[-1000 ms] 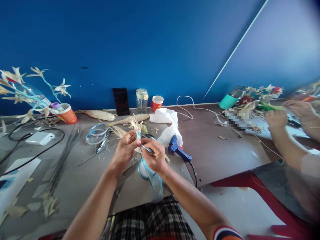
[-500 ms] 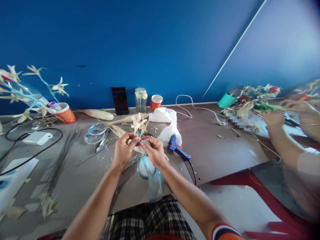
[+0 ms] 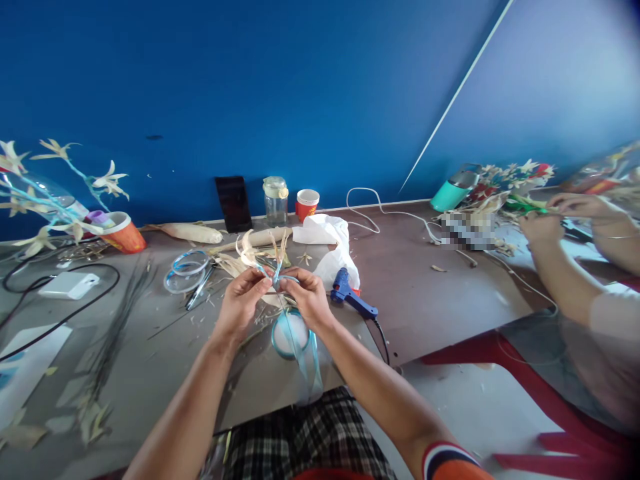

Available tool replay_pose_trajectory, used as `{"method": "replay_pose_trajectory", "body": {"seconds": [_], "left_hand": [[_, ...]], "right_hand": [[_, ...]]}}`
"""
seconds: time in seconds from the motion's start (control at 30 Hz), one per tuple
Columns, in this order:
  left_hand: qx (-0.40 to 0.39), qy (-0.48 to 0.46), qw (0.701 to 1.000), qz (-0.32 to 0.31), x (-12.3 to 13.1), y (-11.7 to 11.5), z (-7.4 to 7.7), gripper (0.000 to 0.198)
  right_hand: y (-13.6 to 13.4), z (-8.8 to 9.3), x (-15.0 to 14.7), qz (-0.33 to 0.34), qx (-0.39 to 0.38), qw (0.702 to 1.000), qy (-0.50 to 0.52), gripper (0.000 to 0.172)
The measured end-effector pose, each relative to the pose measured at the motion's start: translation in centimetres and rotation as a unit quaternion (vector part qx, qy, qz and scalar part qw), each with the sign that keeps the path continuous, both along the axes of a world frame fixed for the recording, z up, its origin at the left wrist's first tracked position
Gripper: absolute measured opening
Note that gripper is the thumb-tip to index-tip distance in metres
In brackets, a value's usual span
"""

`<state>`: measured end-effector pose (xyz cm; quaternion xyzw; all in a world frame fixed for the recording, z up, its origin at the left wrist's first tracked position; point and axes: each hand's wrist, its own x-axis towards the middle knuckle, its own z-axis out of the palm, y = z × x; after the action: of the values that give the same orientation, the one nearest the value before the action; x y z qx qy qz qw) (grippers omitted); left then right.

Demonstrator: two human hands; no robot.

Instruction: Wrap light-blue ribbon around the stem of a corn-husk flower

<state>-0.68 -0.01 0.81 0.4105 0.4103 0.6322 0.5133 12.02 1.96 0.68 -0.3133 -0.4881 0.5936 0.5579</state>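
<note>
Since the earlier frames, the husk flower (image 3: 256,252) has been turned: its petals, first bunched upright, now splay to the left. Both hands sit slightly lower over the ribbon roll (image 3: 289,333).

The left hand (image 3: 240,301) and the right hand (image 3: 308,297) are closed, fingertips meeting, pinching the flower's base and the blue ribbon (image 3: 306,357) there. The flower is held in the air above the worktop (image 3: 425,300), just beyond its near edge.

We judge the binding of the base to be under way and not finished. Ribbon shows wound below the petals, yet it still runs uncut down to the roll, with a loose tail hanging over the edge toward the lap.

Clearances: the glue gun (image 3: 349,294) lies just right of the right hand, its cord crossing the near edge. Wire stems (image 3: 120,313) and husk scraps crowd the left. The worktop is bare beyond the gun. A co-worker's hands (image 3: 545,227) are well apart at far right.
</note>
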Motion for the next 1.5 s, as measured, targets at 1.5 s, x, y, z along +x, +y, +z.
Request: {"method": "replay_pose_trajectory", "body": {"seconds": [1.5], "left_hand": [[-0.034, 0.258, 0.964, 0.050, 0.5, -0.6, 0.4, 0.015]], "right_hand": [[-0.3, 0.6, -0.1, -0.074, 0.018, 0.984, -0.162, 0.015]]}}
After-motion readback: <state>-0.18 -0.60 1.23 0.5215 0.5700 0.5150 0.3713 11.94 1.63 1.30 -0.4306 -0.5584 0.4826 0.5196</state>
